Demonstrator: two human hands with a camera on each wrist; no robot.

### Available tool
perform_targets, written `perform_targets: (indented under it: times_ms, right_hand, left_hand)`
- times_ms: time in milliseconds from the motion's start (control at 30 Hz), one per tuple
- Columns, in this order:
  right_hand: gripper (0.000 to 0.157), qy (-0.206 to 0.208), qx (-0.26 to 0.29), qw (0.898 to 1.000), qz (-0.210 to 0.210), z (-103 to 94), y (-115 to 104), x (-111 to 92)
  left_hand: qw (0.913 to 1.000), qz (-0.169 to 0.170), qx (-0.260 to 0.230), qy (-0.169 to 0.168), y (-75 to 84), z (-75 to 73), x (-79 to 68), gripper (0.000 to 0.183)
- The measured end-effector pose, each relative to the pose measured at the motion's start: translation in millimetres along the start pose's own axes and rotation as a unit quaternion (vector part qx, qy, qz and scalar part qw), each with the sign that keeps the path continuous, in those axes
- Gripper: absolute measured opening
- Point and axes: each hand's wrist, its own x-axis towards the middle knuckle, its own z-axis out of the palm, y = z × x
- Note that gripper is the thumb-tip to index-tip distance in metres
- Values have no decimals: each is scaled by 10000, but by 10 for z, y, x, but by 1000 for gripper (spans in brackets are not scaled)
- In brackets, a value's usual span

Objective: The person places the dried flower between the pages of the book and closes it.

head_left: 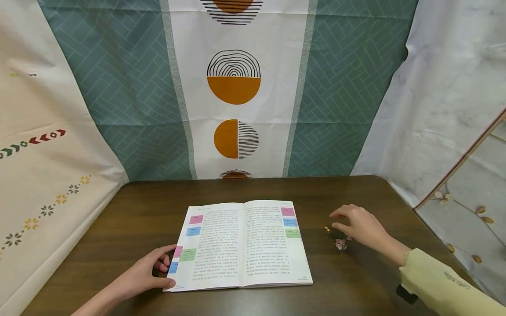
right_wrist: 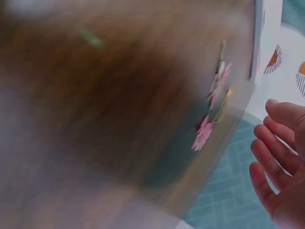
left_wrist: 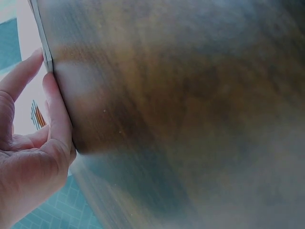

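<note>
An open book with printed pages and coloured tabs lies on the table. My left hand rests at its lower left edge, thumb on the page corner and index finger along the side. In the left wrist view, the thumb and finger of this hand touch the book's edge. My right hand hovers over small flowers, fingers loosely bent and nothing held. A pink flower and a yellow one lie by it. Another pink flower shows in the right wrist view, partly hidden in the head view.
The dark wooden table extends around the book. A patterned cloth hangs behind it, with a cream cloth at left and a marbled one at right. A blurred green mark shows on the tabletop.
</note>
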Motion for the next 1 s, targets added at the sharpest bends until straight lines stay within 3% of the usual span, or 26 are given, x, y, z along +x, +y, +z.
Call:
perform_targets:
  times_ms: [400,700,1000]
  right_hand:
    - [14,113,-316,9994,-77,19,56,-264]
    - [22,101,-491,9980,393,104,18,-422]
    - [19,-40,-384,9982,456,155,12,-453]
  left_hand:
    - [10000,-39,27,-34,18,-7,1,91]
    - [10000,-3,-14,-57,11,-9,0,91]
    - [10000,-78,-4,-61,10,-8,6,92]
